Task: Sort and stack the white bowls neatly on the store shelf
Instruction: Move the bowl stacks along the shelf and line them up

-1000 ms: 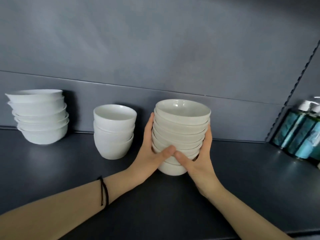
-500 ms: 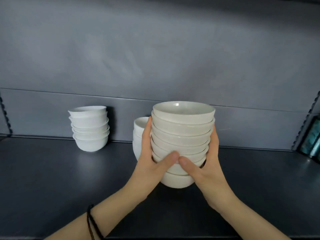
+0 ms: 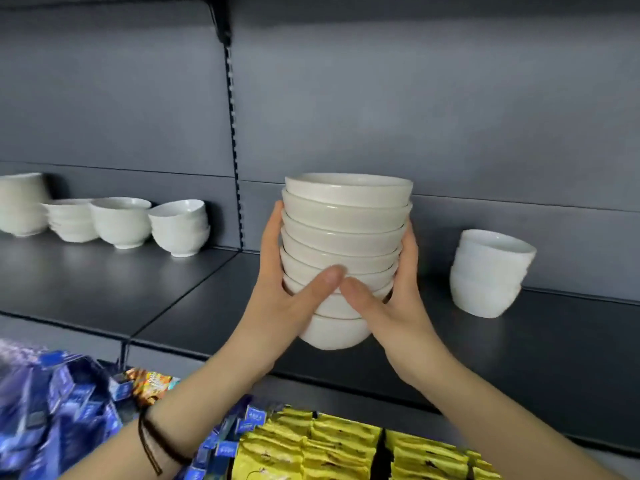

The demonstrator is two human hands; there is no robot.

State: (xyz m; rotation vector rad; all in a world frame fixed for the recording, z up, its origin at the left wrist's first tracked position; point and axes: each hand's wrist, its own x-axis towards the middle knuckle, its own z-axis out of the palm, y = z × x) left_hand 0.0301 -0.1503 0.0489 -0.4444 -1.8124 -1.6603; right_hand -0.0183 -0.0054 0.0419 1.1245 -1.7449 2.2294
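The stack of bowls (image 3: pixel 346 230) has been carried to the left along the shelf (image 3: pixel 519 341). The short pile of deep bowls (image 3: pixel 488 271) that stood to its left half a second ago now stands to its right, well apart.

Nearest, below the shelf, lie blue packets (image 3: pixel 69 410) and yellow packets (image 3: pixel 329 441), with a dark wristband (image 3: pixel 149 441) on the left forearm. Above them the left hand (image 3: pixel 277 306) and right hand (image 3: pixel 398 306) clasp the stack from either side. The fingers are curled round its flanks and the two thumbs almost meet on the front, low down. The stack is near the shelf's front edge, and I cannot tell whether its foot touches the shelf or hangs just over it.

Some eight glazed bowls nested like this will likely be heavy, stiff, slick and easily chipped. The upper ones could slide if the column tips, so the low, two-sided hold looks right. A palm under the bottom bowl would be safer still.

The shelf is dark, flat, smooth metal, so a bowl should glide on it rather than grip. There is open room on both sides of the stack. Farther left, past the seam, other bowls (image 3: pixel 121 220) sit in uneven piles against the back panel (image 3: pixel 450 116), beside the slotted upright (image 3: pixel 235 150).
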